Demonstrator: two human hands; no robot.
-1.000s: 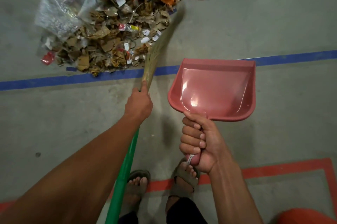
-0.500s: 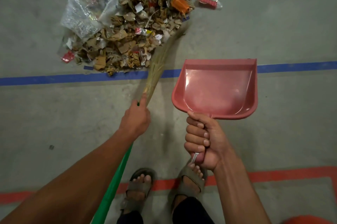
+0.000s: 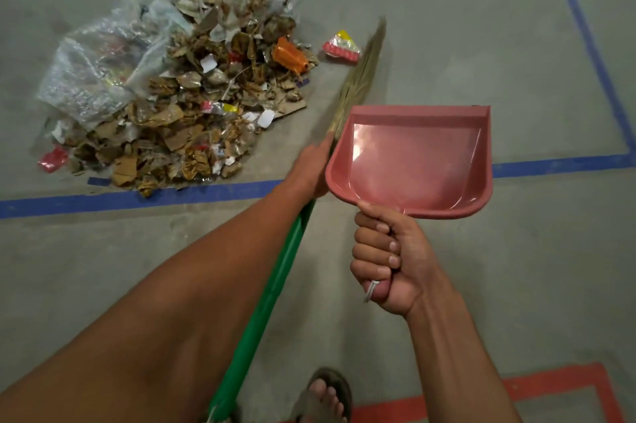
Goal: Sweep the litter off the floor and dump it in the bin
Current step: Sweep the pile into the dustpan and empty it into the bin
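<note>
Since the earlier frame, broom bristles have swung from the pile's edge to its right, beside one red-and-yellow wrapper. One left hand grips one green-handled straw broom at centre frame. One right hand grips the handle of one empty pink plastic dustpan, held clear of the floor. One pile of cardboard scraps and plastic litter lies upper left, above one blue tape line.

Left hand grips broom handle; right hand fist-wrapped round dustpan handle, both arms extended.
</note>
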